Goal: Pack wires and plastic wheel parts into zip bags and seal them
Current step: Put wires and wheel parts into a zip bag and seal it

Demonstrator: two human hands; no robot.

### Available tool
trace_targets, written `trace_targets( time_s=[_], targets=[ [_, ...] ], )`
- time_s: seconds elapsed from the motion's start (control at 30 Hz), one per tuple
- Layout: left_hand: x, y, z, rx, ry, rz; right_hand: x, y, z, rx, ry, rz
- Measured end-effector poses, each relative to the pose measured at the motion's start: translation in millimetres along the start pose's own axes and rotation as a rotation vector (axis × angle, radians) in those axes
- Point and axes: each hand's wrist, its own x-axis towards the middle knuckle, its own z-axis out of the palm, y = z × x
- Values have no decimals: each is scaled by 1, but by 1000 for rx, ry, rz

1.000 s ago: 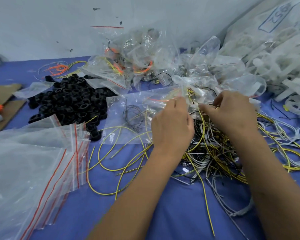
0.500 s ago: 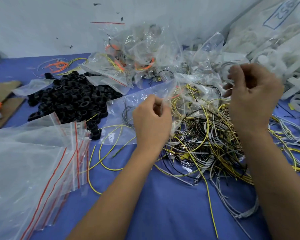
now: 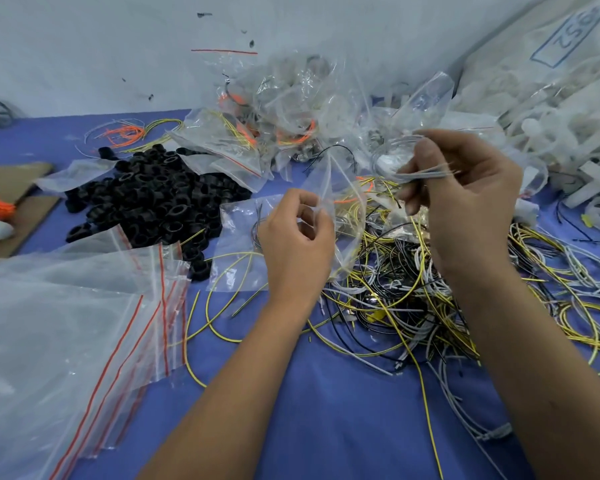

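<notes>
My left hand (image 3: 297, 237) pinches the edge of a clear zip bag (image 3: 340, 202), lifted a little above the blue table. To its right, my right hand (image 3: 465, 199) pinches a thin bundle of grey wires (image 3: 426, 174) near the bag's mouth. Under both hands lies a tangled heap of yellow, white and black wires (image 3: 413, 299). A pile of black plastic wheel parts (image 3: 153, 199) sits to the left. Another clear bag (image 3: 236, 258) lies flat beside my left hand.
A stack of empty red-striped zip bags (image 3: 84, 323) covers the near left. Filled bags (image 3: 274, 126) are heaped at the back against the wall. White plastic parts (image 3: 568, 140) pile up at the right. Cardboard (image 3: 11, 188) lies at the far left.
My right hand has risen from the wire heap with a bundle of grey wires. My left hand drew back to the left and lifted the bag's edge.
</notes>
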Motion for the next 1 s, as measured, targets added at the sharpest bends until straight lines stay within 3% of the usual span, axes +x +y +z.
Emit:
trace_targets(
  time_s=[0.13,0.23,0.47,0.63,0.9,1.0],
  targets=[
    [0,0,2,-8,6,15,0,0,3,-364,-146,-11],
    [-1,-1,4,-7,33,16,2,3,2,-647,-158,-3],
    [2,-5,4,-58,192,-184,5,-7,-6,-654,-74,66],
    [4,-3,2,-119,221,-270,11,-15,-6,-806,-183,103],
    [-3,11,3,-10,94,128,9,-10,24,-777,-452,229],
    [-5,18,2,41,115,293,7,1,38,-780,-407,210]
  ],
)
